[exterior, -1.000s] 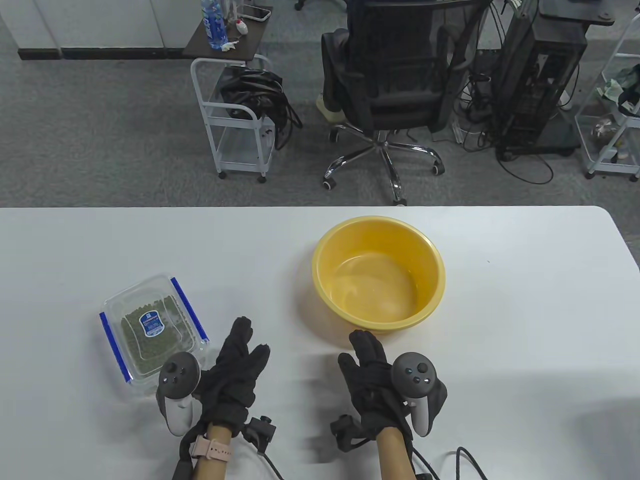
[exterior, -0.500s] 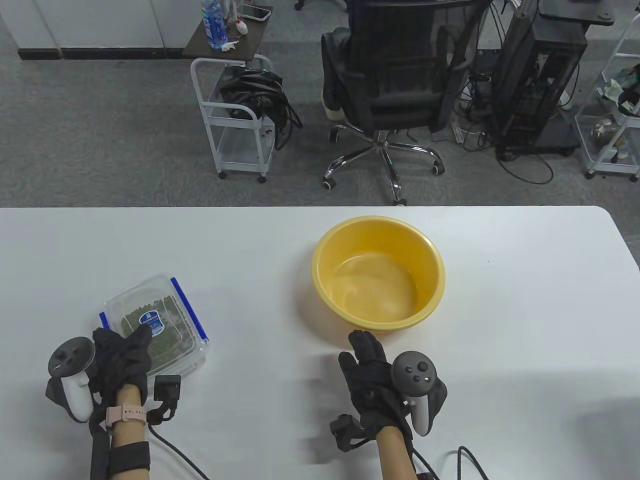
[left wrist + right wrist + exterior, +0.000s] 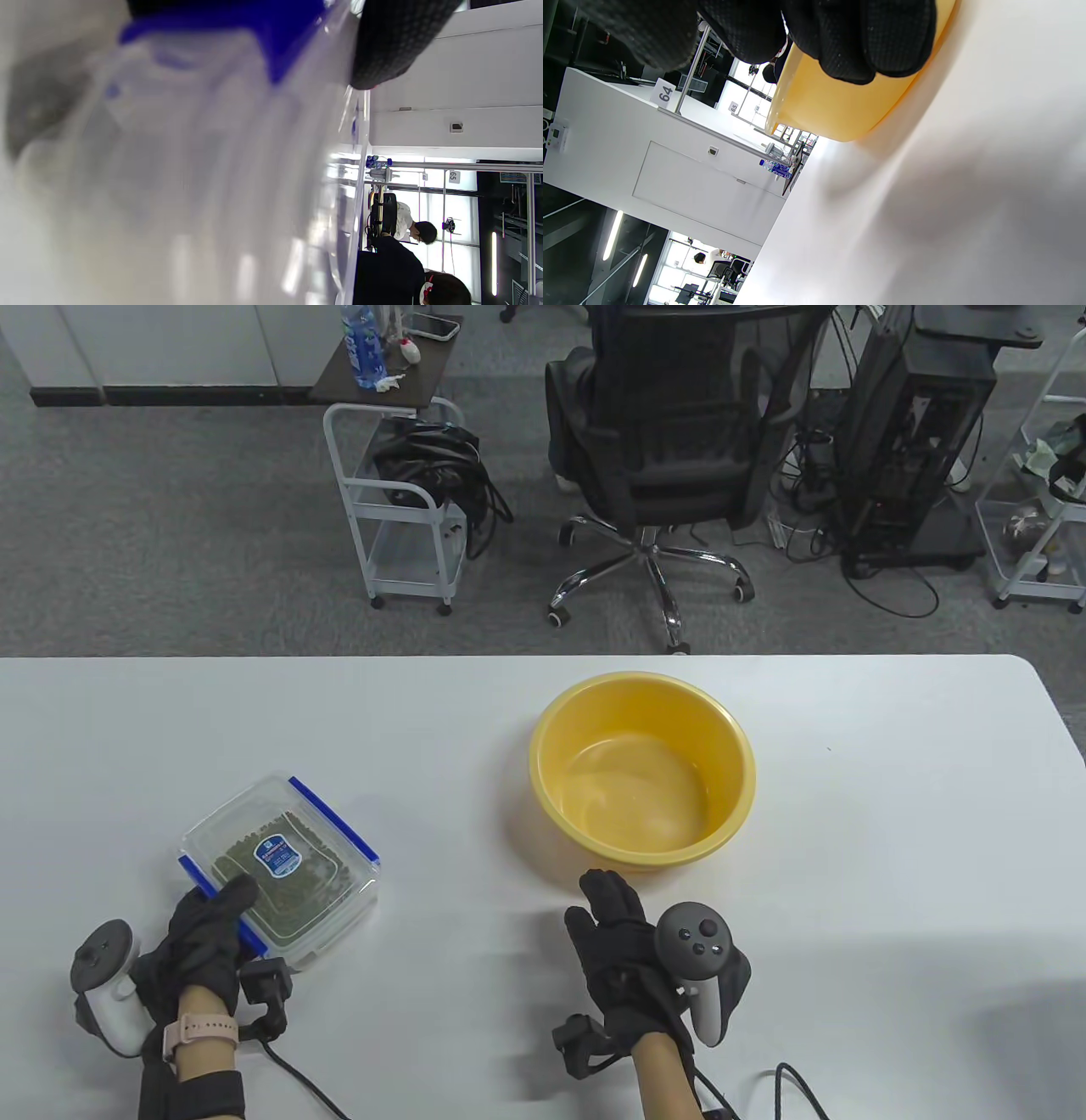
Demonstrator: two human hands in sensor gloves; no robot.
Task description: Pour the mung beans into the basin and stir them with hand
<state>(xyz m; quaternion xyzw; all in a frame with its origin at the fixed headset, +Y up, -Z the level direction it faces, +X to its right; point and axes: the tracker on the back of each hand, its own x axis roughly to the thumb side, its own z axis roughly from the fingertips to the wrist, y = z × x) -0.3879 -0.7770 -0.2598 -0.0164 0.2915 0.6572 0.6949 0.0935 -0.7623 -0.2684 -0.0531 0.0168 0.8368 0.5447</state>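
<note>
Table (image 3: 891, 831), white and wide, carries everything we see. Toward its middle sits the yellow basin (image 3: 642, 768), upright. At the left we find the clear lidded box of mung beans (image 3: 280, 869) with blue clips, well apart from the basin. Our left hand (image 3: 204, 929) grips its near corner, thumb on the lid. Our right hand (image 3: 624, 954) lies just before the basin, fingers relaxed, holding nothing.

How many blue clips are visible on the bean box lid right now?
2. One clip runs along the far right edge of the box; the other clip is on the near left edge, partly under the left hand. Others may be hidden.
</note>
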